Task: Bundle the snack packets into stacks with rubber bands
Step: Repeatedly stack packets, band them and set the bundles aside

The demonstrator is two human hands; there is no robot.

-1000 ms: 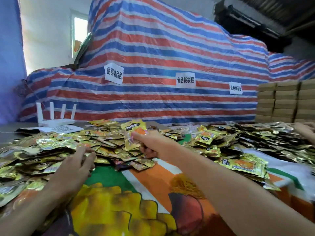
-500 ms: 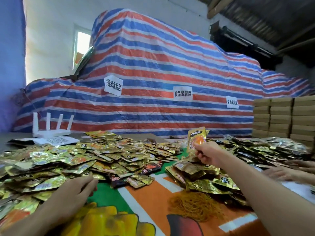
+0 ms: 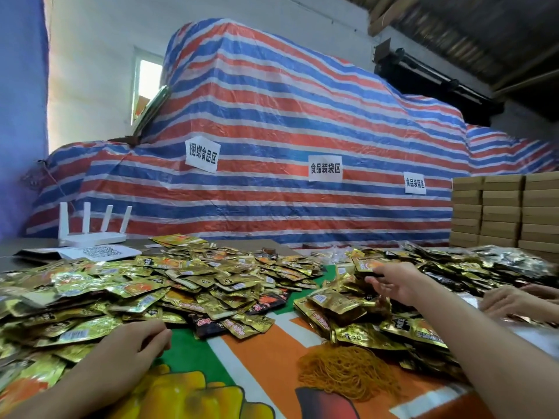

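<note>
Daylight enters through blown-out window (image 3: 149, 83) upper left; wall (image 3: 90, 55) beside it washed out. Roof (image 3: 484, 34) upper right dim. Bright glints on foil packets (image 3: 127, 291). right hand (image 3: 396, 282) blurred, far-right packets smeared. Wide-angle bending at edges.

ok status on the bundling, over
Left hand rests on left pile, empty. Right hand pinches a packet over right pile. Rubber bands untouched. Another person's hands far right.

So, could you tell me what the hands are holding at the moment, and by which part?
The right hand pinches a gold snack packet by its near edge, thumb on top; the left hand holds nothing.
</note>
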